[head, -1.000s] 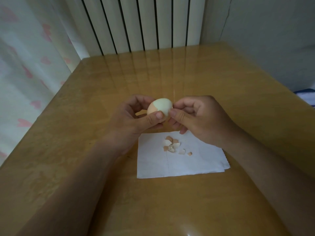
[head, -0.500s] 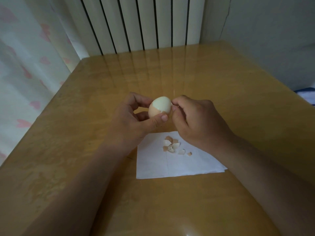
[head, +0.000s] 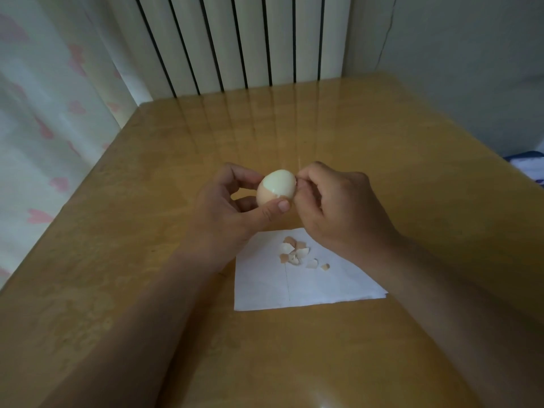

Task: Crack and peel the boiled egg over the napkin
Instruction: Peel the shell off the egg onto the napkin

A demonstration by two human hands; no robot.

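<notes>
Half the egg (head: 276, 191) is bare; shell covers its lower part. Left hand (head: 226, 213) grips it near the napkin's (head: 323, 287) far edge; right hand (head: 338, 207), curled, pinches its right side. Advice: peel shallow, under the membrane, and drop pieces onto the shell bits (head: 297, 253).

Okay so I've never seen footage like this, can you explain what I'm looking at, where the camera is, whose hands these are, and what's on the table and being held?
No machine here: a person works with bare hands, filmed by one camera worn on the head, looking forward and down. The left hand holds an egg, peeled white on top, brown shell lower down. The right hand pinches at the egg's right side. Beneath, a white napkin lies on the wooden table, with shell pieces on it.
</notes>
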